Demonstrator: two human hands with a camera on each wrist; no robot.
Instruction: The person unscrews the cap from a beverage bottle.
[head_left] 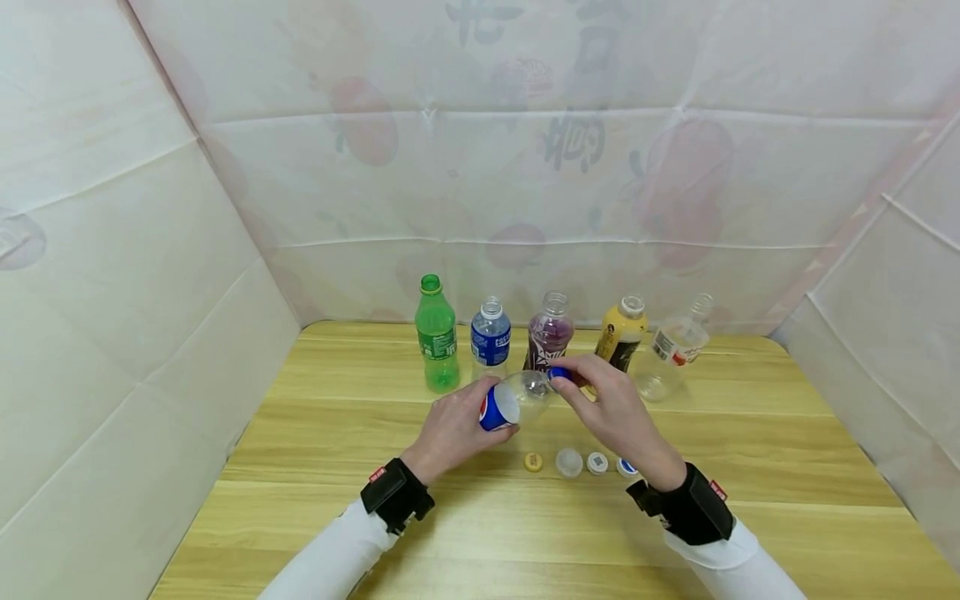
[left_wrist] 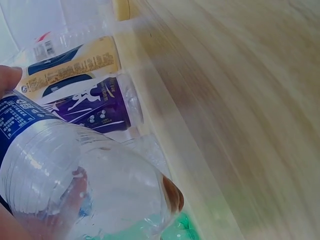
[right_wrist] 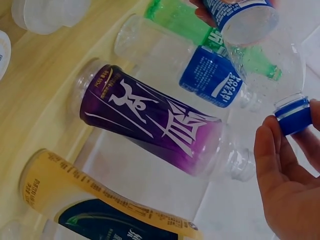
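My left hand (head_left: 450, 423) grips a clear plastic bottle (head_left: 500, 407) round its blue label. The bottle is tilted, its neck pointing toward the right hand, and a little brown liquid shows at its base in the left wrist view. My right hand (head_left: 618, 408) pinches a blue cap (right_wrist: 293, 116) between thumb and fingers at the bottle's mouth. In the right wrist view the cap sits over the neck; how tightly it is screwed cannot be told. Behind the hands stands a bottle with a purple label (right_wrist: 145, 112), its mouth uncapped.
Along the table's back stand an uncapped green bottle (head_left: 437, 337), a blue-labelled bottle (head_left: 491, 337), a yellow bottle (head_left: 621, 333) and a clear bottle (head_left: 678, 342). In front lie a yellow cap (head_left: 533, 462), a translucent cap (head_left: 569, 463), a white cap (head_left: 597, 463) and a blue-and-white cap (head_left: 626, 467).
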